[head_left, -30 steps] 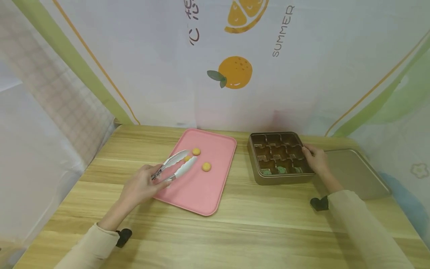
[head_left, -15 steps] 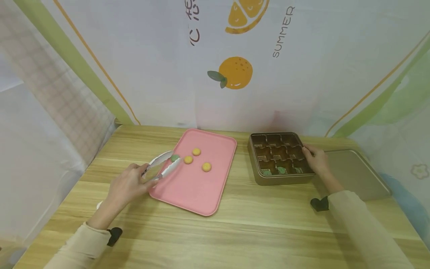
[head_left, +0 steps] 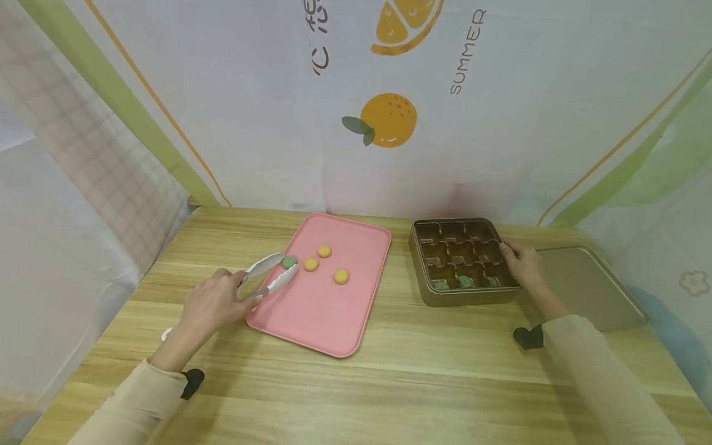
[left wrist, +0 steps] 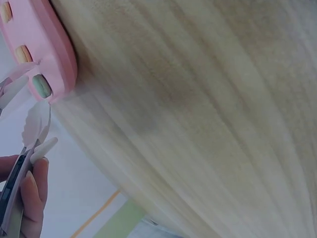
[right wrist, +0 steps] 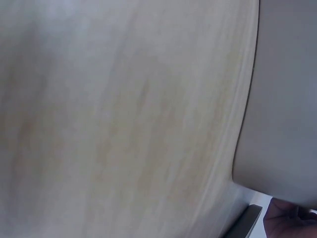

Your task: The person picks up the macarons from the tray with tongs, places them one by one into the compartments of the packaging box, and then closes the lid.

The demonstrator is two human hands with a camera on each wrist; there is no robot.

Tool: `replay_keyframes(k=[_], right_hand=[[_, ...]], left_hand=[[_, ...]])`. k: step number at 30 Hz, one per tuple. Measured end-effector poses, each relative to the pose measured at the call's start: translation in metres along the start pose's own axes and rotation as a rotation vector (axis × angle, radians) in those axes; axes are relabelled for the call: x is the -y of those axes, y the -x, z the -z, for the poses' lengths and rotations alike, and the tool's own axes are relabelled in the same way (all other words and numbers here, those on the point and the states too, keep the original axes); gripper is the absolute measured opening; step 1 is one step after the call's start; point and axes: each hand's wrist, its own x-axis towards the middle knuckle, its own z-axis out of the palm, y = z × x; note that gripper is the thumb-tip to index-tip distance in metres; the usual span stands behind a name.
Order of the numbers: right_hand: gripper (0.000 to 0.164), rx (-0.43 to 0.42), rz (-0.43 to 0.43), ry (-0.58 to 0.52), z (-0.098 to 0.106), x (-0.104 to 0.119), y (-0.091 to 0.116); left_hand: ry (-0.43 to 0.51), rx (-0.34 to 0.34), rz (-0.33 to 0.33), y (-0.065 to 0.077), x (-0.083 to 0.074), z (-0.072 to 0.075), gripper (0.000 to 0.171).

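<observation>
My left hand (head_left: 214,306) holds a pair of tongs (head_left: 280,279) with white scalloped tips spread apart. Between those tips, on the pink tray (head_left: 322,324), lies a green macaron (head_left: 288,262); the left wrist view shows the green macaron (left wrist: 42,86) near the tray's corner. Several yellow macarons are on the tray too, one yellow macaron (head_left: 341,276) farthest right. My right hand (head_left: 525,267) grips the right side of a bronze tin (head_left: 470,298) with a brown divided insert. Green pieces (head_left: 465,281) sit in the tin's front row of compartments.
A flat bronze lid (head_left: 589,287) lies right of the tin, partly behind the right forearm. A small white object (head_left: 165,334) shows beside the left wrist. Behind the wooden table (head_left: 400,389) hangs a white printed curtain (head_left: 267,123).
My left hand has drawn back left with the tongs, from over the yellow macarons to around the green one, which is now visible. The right hand and tin have stayed put.
</observation>
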Motion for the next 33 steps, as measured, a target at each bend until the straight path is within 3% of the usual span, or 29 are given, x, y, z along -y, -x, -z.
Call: replay_keyframes(k=[8, 17, 33], right_hand=[[0.045, -0.001, -0.013, 0.002, 0.000, -0.001, 0.000], [0.044, -0.028, -0.008, -0.010, -0.002, -0.003, -0.001], [0.046, -0.006, -0.020, -0.012, -0.001, -0.002, -0.002]], left_hand=[[-0.020, 0.063, 0.012, -0.010, -0.003, 0.004, 0.049], [-0.044, 0.037, -0.027, -0.014, -0.004, 0.007, 0.040], [-0.039, 0.057, -0.015, -0.020, -0.005, 0.009, 0.044]])
